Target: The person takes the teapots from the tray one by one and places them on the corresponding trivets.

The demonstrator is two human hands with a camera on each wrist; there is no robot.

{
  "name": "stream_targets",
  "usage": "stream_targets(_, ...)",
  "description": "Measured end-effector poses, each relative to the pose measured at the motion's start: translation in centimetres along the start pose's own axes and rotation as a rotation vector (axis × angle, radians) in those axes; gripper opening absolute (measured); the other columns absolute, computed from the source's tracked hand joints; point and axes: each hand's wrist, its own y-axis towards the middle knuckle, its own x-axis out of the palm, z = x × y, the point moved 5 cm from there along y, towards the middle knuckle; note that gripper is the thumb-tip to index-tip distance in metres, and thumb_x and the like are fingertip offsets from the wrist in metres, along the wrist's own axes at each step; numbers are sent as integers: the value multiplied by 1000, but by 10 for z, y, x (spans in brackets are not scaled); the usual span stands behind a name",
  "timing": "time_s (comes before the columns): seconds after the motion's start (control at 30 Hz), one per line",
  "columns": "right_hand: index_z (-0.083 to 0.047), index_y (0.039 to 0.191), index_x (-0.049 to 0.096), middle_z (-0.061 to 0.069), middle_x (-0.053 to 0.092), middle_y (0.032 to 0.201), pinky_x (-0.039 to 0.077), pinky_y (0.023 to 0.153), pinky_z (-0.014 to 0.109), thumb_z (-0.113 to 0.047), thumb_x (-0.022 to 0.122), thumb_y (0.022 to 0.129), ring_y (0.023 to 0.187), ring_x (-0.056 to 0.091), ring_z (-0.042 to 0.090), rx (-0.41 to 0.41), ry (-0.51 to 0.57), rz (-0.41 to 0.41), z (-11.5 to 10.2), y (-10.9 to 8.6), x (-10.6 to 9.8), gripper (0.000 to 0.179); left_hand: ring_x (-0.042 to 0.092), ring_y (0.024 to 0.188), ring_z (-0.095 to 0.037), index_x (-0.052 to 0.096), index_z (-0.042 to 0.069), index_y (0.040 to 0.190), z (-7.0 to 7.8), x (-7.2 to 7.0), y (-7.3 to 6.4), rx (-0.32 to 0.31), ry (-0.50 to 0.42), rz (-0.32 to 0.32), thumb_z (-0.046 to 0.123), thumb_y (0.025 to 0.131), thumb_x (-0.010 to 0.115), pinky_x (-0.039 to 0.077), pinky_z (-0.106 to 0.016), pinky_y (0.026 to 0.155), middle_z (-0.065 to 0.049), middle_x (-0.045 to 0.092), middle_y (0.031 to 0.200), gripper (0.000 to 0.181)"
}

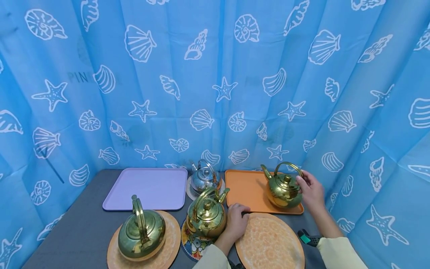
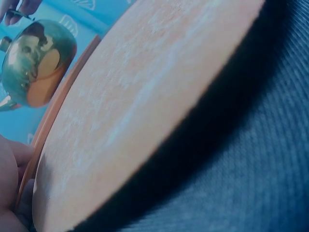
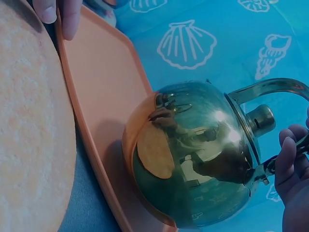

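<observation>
In the head view my right hand [image 1: 311, 189] grips the arched handle of a gold kettle [image 1: 283, 190] over the orange tray [image 1: 243, 186]. The kettle's spout points left; whether its base touches the tray, I cannot tell. My left hand [image 1: 237, 219] pinches the tray's near rim, with fingers on both sides of it in the right wrist view. Just left of that hand, a second gold kettle [image 1: 205, 220] stands on a patterned mat [image 1: 193, 243]. The right wrist view shows the held kettle [image 3: 193, 154] close up, its lid knob beside my fingers.
A round tan mat [image 1: 270, 243] lies in front of the orange tray. Another gold kettle [image 1: 141, 235] stands on a second round mat [image 1: 173, 228] at front left. A silver kettle [image 1: 204, 179] and a lilac tray [image 1: 147, 188] sit at the back, before a blue shell-print curtain [image 1: 215, 82].
</observation>
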Motion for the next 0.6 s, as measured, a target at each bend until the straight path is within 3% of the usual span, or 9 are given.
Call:
stream_targets(0.33,0,133,58,19,64,87,44,51,18,-16,56,100,61,55,16,-66,-79,73,-3,-14,-18,36,55,96,-20,75,9,101,0,0,0,-19,-20,-9,4,89,67,47,-35,84,3,64,96,15)
stream_targets(0.6,-9,133,61,17,66,84,40,52,17,-16,59,99,66,55,0,-123,-138,121,-7,-30,-28,35,55,97,-20,75,10,101,-3,2,1,-12,-11,-9,4,89,67,46,-35,85,3,64,96,15)
